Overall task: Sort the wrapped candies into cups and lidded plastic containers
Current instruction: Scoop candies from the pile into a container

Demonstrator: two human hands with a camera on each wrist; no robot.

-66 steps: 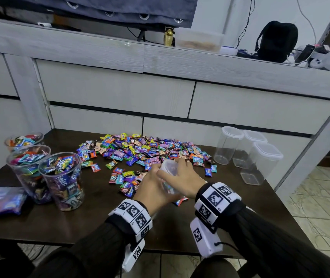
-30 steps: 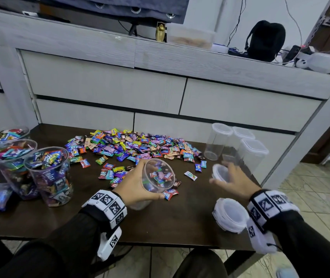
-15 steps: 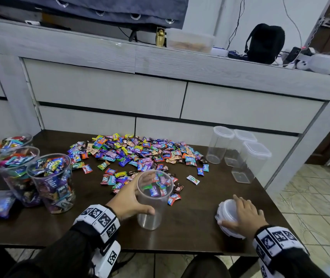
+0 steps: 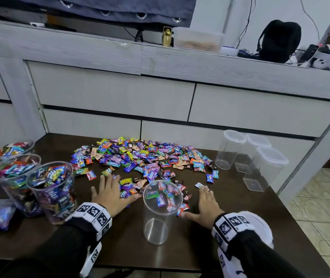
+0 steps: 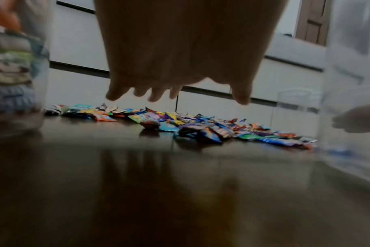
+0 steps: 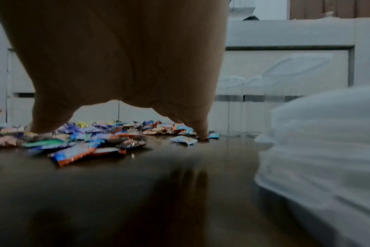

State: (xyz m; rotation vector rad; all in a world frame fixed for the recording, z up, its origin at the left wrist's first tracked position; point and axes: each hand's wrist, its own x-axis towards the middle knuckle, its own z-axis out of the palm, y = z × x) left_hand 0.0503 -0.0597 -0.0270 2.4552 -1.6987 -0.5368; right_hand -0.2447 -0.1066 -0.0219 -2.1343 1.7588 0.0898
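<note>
Black backpack [image 4: 279, 40], brass figurine [image 4: 166, 38] on grey cabinet [image 4: 108, 97].

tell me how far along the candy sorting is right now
Done: three cups at the table's left edge hold candies. In hand: an open, empty clear container stands near the front, its lid off beside the right wrist; the left hand and right hand reach open toward the pile. Left: most candies remain loose, and three lidded containers look empty.
</note>
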